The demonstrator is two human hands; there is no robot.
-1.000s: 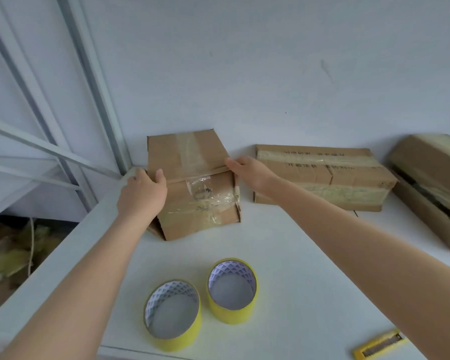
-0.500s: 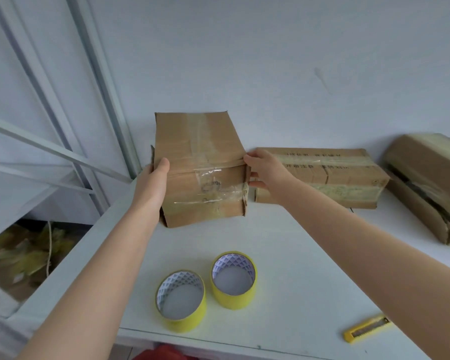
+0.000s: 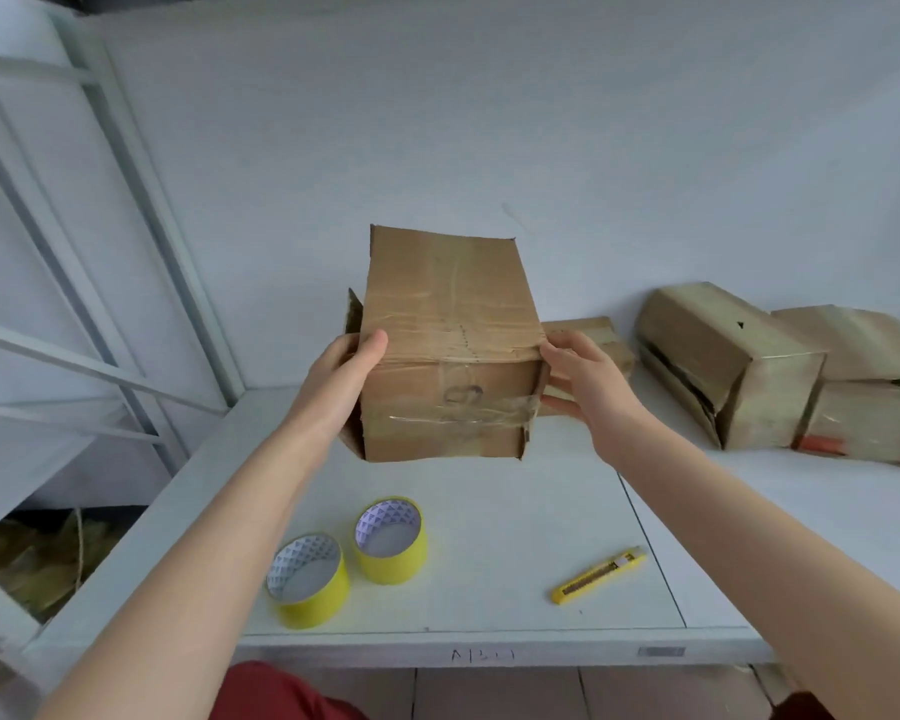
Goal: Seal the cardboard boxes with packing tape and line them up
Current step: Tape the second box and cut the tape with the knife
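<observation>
I hold a brown cardboard box [image 3: 445,324] in the air above the white table [image 3: 515,511]. It carries old clear tape, and loose flaps stick out at its left and lower right. My left hand [image 3: 346,374] grips its left side, thumb on the front edge. My right hand [image 3: 580,381] holds its right side with the fingers behind the flap. Two yellow tape rolls [image 3: 310,579] [image 3: 391,540] stand on the table below the box.
A yellow utility knife [image 3: 598,575] lies on the table to the right of the rolls. Taped boxes [image 3: 723,366] [image 3: 874,387] lean along the wall at the right, another box [image 3: 593,335] sits behind my right hand. A white metal frame [image 3: 100,252] stands at the left.
Both hands have lifted the box off the table and brought it up and toward me. The view has pulled back, so the knife and more boxes show.
</observation>
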